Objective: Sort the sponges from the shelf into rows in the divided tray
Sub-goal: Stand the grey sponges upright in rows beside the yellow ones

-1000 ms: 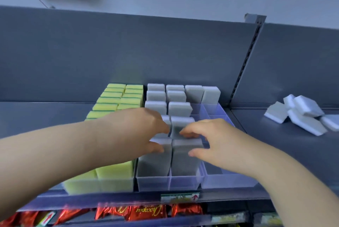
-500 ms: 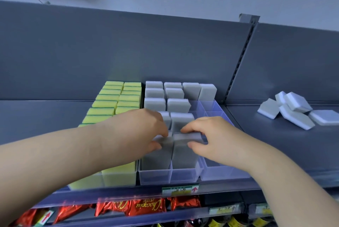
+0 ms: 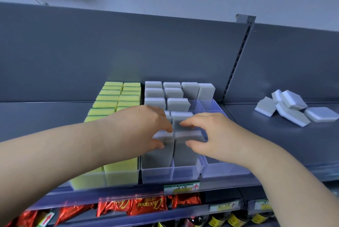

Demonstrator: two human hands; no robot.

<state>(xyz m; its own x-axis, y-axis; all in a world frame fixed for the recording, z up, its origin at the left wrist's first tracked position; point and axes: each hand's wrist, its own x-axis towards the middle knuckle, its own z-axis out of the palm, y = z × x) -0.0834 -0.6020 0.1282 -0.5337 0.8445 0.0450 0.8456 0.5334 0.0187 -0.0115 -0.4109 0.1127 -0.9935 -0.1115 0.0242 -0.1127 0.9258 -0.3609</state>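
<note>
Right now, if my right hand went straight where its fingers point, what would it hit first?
Probably the left hand: the right hand points leftward over the grey sponge it pinches; depth unclear.

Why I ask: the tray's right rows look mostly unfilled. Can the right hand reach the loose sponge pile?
Probably yes: only bare shelf lies between the right hand and the loose sponges, though its fingers pinch a tray sponge.

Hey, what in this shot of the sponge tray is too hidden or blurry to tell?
Head view throughout.
- Yellow sponges: middle rows hidden by the left forearm, no count.
- Front grey sponges: tops covered by left hand and right hand.
- Price label: print blurred.
- Loose sponges: overlapping, number unclear.
</note>
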